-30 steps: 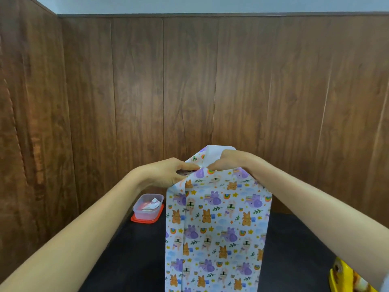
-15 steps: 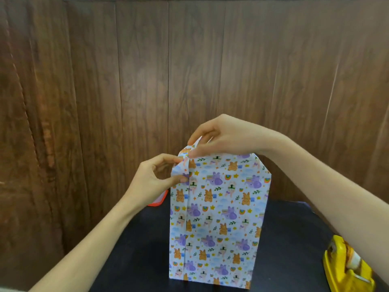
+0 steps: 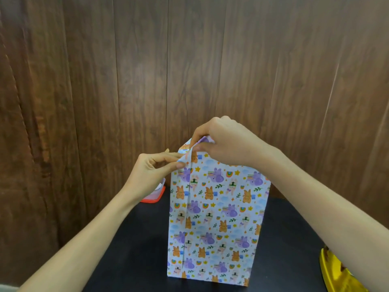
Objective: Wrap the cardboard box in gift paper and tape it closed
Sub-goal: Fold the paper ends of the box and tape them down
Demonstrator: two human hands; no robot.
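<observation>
Pinching grips, left hand (image 3: 152, 173) and right hand (image 3: 228, 144), seemingly both hold the gift paper (image 3: 219, 220) corner.

Bare forearms — unsleeved; slim fingers (image 3: 164, 158).

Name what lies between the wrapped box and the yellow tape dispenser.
Head view: only bare black table between the wrapped box and the yellow tape dispenser.

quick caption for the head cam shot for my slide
The left hand and right hand pinch the top paper fold of the upright gift-wrapped box on a black table
</observation>
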